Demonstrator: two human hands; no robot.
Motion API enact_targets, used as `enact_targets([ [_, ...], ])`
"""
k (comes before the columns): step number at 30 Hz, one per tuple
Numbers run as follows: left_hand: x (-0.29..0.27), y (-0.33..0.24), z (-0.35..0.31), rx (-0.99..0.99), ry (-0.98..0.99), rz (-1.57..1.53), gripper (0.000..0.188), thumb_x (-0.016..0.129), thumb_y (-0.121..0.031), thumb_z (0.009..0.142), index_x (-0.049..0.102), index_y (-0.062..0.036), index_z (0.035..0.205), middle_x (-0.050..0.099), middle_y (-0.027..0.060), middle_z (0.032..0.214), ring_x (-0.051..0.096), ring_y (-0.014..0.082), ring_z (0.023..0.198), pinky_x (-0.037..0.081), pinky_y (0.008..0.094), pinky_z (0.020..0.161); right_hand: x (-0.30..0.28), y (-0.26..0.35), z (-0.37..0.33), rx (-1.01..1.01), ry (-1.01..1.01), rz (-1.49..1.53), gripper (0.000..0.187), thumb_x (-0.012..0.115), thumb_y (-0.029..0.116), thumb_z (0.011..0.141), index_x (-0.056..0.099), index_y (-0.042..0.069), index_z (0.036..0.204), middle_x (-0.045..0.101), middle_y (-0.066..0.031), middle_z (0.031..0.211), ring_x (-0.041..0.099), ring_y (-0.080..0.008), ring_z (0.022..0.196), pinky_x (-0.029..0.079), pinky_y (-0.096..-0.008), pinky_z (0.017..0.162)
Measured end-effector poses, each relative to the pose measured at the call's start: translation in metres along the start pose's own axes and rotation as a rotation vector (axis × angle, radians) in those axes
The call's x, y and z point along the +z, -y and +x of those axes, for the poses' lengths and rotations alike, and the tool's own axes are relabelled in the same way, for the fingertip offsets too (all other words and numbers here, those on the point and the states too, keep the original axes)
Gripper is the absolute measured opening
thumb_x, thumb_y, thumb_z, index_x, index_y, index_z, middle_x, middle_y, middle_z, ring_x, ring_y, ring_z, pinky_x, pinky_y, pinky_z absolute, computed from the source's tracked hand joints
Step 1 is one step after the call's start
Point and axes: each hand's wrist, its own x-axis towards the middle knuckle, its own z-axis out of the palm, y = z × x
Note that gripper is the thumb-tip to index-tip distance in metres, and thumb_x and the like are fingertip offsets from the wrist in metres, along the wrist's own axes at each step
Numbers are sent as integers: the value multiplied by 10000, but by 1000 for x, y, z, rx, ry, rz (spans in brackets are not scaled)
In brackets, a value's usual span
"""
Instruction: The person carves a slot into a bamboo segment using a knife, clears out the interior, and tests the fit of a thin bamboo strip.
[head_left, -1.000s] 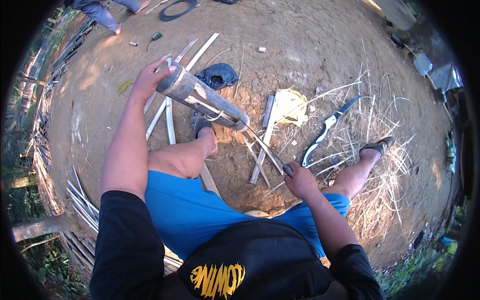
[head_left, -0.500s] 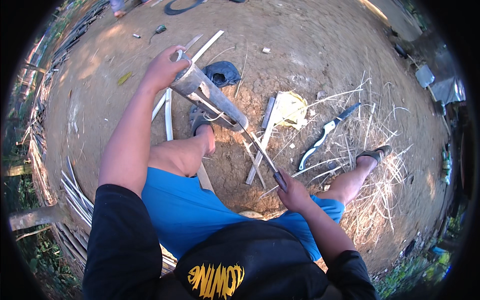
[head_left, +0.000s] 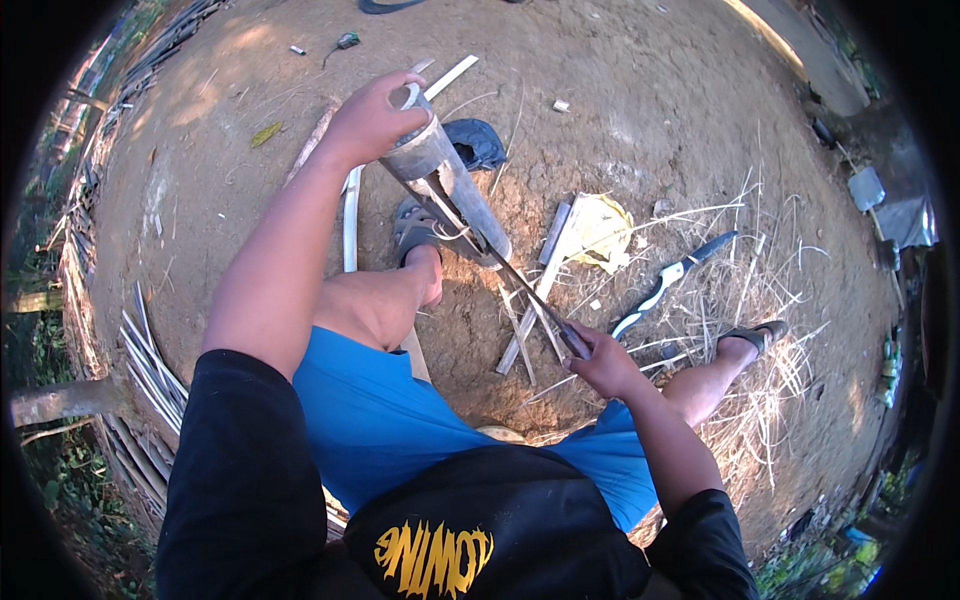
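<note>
My left hand (head_left: 380,120) is closed around the upper end of a grey bamboo tube (head_left: 470,205), which slants down toward my right. The tube has a long split along its side, with a pale sliver bent out of it. My right hand (head_left: 603,366) grips the dark handle of a long knife (head_left: 538,297). The narrow blade runs up to the tube's lower end; its tip is hidden there. Beneath the blade, several flat bamboo strips (head_left: 535,318) lie crossed on the dirt.
A folding saw (head_left: 662,286) with a white and dark handle lies among thin shavings (head_left: 755,385) at right. Beside the strips is a crumpled yellow sheet (head_left: 605,236). A black bag-like thing (head_left: 474,144) lies beyond the tube. Long strips (head_left: 153,365) are piled at left.
The tube's upper end has swung right with my left hand, so it stands steeper in view. My right hand has moved forward and slightly right with the knife. The whole view has shifted a little.
</note>
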Motion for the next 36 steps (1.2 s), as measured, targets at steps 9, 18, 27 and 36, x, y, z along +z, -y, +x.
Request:
enact_targets([
  [9, -2, -11, 6, -110, 0, 48, 496, 737, -394, 805, 675, -172, 1245, 709, 154, 1023, 666, 252, 929, 503, 361, 859, -18, -12, 12, 40, 126, 24, 809, 775, 227, 834, 424, 68, 1545, 693, -155, 1055, 628, -192, 891, 517, -332, 848],
  [18, 3, 9, 13, -155, -26, 30, 448, 730, -347, 833, 683, -149, 1232, 773, 78, 981, 710, 173, 901, 515, 314, 873, 51, -62, -10, 115, 193, 323, 500, 708, 182, 904, 506, 6, 1326, 617, -74, 941, 593, -162, 862, 490, -313, 763],
  [27, 4, -31, 7, -133, 8, 92, 589, 710, -448, 765, 677, -180, 1289, 672, 149, 1296, 649, 334, 1166, 509, 416, 980, 53, 3, -26, 62, -103, 63, 428, 744, 322, 844, 606, -38, 1028, 614, -196, 897, 655, -267, 835, 489, -426, 761],
  [36, 19, -55, 6, -52, -55, 297, 601, 700, -452, 775, 646, -197, 1316, 647, 120, 1339, 615, 338, 1227, 497, 445, 1020, 26, 57, -45, 130, -93, 308, 258, 673, 193, 807, 563, -37, 850, 573, -119, 639, 565, -178, 582, 466, -371, 585],
])
